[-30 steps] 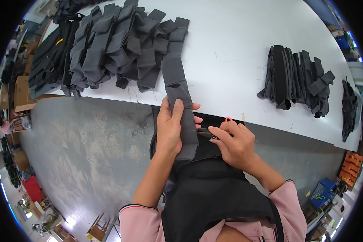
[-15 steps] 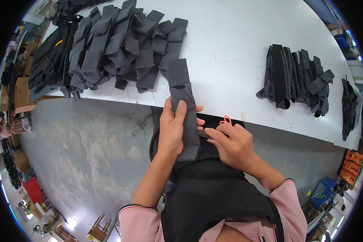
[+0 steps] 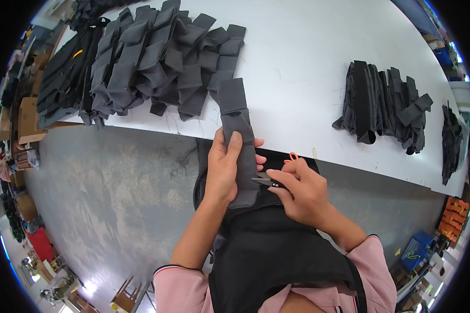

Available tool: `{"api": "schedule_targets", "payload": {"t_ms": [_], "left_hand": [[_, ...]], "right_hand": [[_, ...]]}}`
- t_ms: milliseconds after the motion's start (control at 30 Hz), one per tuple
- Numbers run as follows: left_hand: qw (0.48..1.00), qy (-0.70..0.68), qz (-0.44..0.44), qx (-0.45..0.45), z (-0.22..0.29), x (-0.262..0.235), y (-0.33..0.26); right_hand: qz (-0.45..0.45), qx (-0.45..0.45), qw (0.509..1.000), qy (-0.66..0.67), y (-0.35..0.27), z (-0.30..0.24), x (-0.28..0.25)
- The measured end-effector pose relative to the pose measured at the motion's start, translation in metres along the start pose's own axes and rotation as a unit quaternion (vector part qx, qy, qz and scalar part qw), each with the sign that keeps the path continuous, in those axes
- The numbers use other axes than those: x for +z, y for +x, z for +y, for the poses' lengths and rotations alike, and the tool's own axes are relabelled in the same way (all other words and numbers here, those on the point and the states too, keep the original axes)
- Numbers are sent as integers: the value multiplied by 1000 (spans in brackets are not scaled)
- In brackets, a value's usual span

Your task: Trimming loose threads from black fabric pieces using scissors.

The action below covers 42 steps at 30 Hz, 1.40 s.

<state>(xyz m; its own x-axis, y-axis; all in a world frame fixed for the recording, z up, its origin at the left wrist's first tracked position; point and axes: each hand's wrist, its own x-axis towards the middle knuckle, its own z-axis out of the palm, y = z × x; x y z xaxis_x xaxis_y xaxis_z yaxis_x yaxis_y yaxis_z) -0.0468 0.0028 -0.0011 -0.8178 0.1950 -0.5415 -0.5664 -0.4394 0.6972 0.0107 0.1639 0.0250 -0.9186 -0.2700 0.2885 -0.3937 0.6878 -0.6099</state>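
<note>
My left hand is closed around a dark grey sewn fabric strip, thumb on top and fingertips showing past its right edge. The strip's far end lies on the white table, close to a heap of similar strips. In my right hand is a pair of small thread snips, with an orange loop rising behind the fingers. The snips' blades are apart, and their tips reach the strip's right edge, just below my left fingertips. Whether a thread lies between them is too small to tell.
On the white table, a large heap of grey strips lies at left beside black fabric pieces. Stacked strips stand at right, with another dark bundle beyond. Loose threads are scattered about. A cardboard box is at far left.
The snips' blades have spread apart and show more clearly. My right hand has shifted very slightly, while my left hand keeps its hold on the strip.
</note>
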Motion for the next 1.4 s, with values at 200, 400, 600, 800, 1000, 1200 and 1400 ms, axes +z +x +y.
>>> {"api": "schedule_targets", "payload": {"t_ms": [200, 400, 600, 800, 1000, 1200, 1400], "left_hand": [[1000, -20, -11, -1, -4, -2, -2], [1000, -28, -7, -11, -2, -3, -3], [999, -23, -15, -22, 0, -2, -7], [984, -122, -76, -108, -9, -19, 4], [994, 25, -83, -71, -14, -2, -21], [992, 56, -98, -55, -21, 1, -42], [990, 38, -91, -101, -36, -12, -49]], "right_hand": [[-68, 12, 998, 5, 7, -7, 10], [-54, -22, 998, -13, 5, -6, 17], [4, 12, 997, 73, -9, 3, 14], [-15, 207, 946, 251, -10, 16, 18], [21, 129, 982, 137, 11, 27, 34], [140, 98, 956, 238, 18, 40, 53], [115, 293, 865, 390, 33, 30, 43]]}}
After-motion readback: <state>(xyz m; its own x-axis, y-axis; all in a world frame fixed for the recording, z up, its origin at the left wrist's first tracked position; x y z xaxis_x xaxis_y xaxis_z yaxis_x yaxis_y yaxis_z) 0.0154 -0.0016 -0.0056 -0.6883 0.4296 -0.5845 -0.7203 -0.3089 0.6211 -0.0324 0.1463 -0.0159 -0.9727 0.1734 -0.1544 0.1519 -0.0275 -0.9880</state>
